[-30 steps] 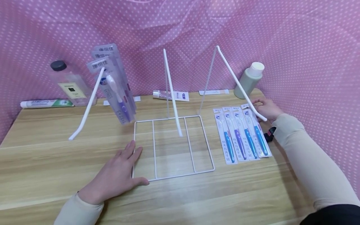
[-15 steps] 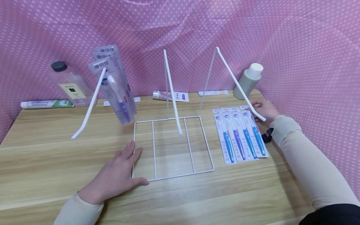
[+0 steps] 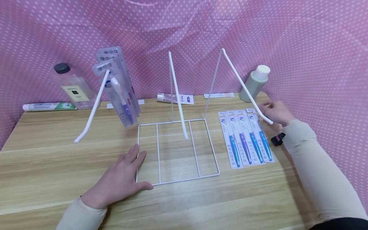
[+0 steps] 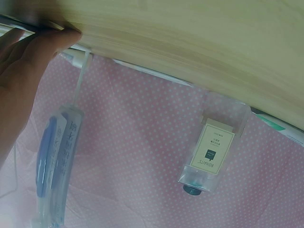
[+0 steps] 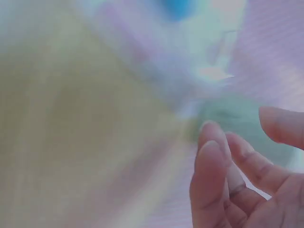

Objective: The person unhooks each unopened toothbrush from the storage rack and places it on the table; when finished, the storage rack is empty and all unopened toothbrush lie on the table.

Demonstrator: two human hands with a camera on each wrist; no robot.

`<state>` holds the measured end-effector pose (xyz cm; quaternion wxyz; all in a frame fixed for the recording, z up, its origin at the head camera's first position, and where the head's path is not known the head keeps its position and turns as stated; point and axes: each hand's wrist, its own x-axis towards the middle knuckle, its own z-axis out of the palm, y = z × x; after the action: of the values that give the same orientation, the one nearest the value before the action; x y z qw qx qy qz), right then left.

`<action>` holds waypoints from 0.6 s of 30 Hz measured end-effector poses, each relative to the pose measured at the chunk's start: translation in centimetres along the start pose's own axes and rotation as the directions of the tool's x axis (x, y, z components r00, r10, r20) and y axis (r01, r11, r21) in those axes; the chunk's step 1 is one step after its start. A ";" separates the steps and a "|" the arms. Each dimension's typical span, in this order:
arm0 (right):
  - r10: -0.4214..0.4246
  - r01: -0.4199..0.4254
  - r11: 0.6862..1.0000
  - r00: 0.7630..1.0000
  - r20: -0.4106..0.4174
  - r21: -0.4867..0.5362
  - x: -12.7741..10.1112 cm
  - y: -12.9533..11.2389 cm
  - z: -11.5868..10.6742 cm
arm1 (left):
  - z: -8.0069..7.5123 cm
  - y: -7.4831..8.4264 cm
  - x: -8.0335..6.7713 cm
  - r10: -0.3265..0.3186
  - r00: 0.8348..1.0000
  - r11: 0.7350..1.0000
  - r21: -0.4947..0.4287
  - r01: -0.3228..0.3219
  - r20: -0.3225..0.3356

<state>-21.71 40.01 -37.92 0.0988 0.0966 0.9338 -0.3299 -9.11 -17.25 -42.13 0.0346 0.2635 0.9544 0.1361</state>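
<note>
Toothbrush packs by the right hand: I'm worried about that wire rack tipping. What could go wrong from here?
The right hand sits at the tip of the rack's right peg, so a lifted pack could knock it.

The white wire rack carries toothbrush packs only on its left peg, and only the left hand steadies its base.

The four flat packs overlap; pulling one may drag others.

The hanging packs [image 3: 116,86] show three Chinese characters on their header cards, 康倍佳 as far as it reads. The clear bottle [image 4: 213,152] carries a cream label with a dark square and a word that looks like "ROHAITS", blurred. The flat packs [image 3: 245,137] bear Chinese print down their cards, too small to read. The tubes' [image 3: 49,106] lettering cannot be read either.
</note>
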 end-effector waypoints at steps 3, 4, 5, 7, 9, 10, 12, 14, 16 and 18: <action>-0.110 0.107 0.993 0.992 -0.063 -0.041 -2.5 -2.7 0.2 | 0.0 0.0 0.0 -0.006 1.000 1.000 -0.007 0.006 0.001; -0.159 0.157 0.987 0.984 -0.082 -0.040 -3.5 -3.9 0.5 | -0.1 0.1 -0.1 -0.009 1.000 1.000 -0.008 0.009 0.000; -0.214 0.210 0.976 0.972 -0.094 -0.049 -4.5 -5.2 1.0 | -0.1 0.1 -0.1 -0.011 1.000 1.000 -0.007 0.011 -0.003; -0.316 0.313 0.948 0.945 -0.079 -0.052 -6.7 -7.7 2.2 | -0.2 0.1 -0.2 -0.010 1.000 1.000 -0.003 0.010 -0.011; -0.430 0.427 0.901 0.902 -0.030 -0.078 -8.5 -10.0 3.9 | -0.2 0.1 -0.2 -0.007 1.000 1.000 0.000 0.007 -0.016; -0.482 0.479 0.872 0.876 0.000 -0.101 -9.2 -10.9 4.9 | -0.1 0.1 -0.2 -0.005 1.000 1.000 0.001 0.005 -0.019; -0.548 0.554 0.822 0.832 0.085 -0.133 -10.5 -12.4 7.1 | -0.1 0.1 -0.2 0.000 1.000 1.000 0.003 0.001 -0.022; -0.598 0.625 0.757 0.781 0.182 -0.190 -11.2 -13.3 9.4 | -0.1 0.1 -0.2 0.002 1.000 1.000 0.004 -0.002 -0.021; -0.595 0.650 0.713 0.759 0.265 -0.263 -11.5 -13.6 11.5 | -0.1 0.1 -0.2 0.007 1.000 1.000 0.004 -0.007 -0.019; -0.568 0.658 0.670 0.753 0.334 -0.344 -11.6 -13.4 13.2 | -0.1 0.1 -0.1 0.010 1.000 1.000 0.005 -0.010 -0.017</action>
<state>-12.25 20.07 -37.08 0.0933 -0.2823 0.9457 -0.1312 -8.99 -17.23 -41.98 0.0251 0.2672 0.9537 0.1359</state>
